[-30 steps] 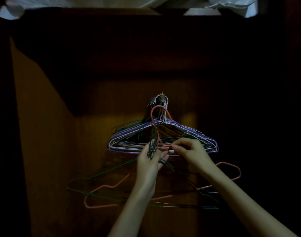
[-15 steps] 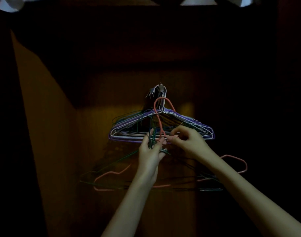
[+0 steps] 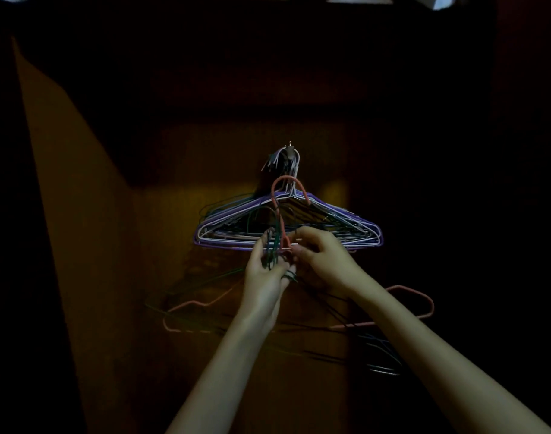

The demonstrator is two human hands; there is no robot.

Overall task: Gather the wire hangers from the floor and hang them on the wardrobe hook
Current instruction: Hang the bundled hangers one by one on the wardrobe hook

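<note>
Dark wardrobe back panel (image 3: 89, 245), w/ a purple-and-white hanger stack (image 3: 330, 228) on the hook (image 3: 289, 148). Since a sec ago the pink hanger (image 3: 420, 303) has risen, its crook nearer the hook. Left hand (image 3: 268, 270) grips the necks; right hand (image 3: 322, 258) pinches pink wire.
</note>
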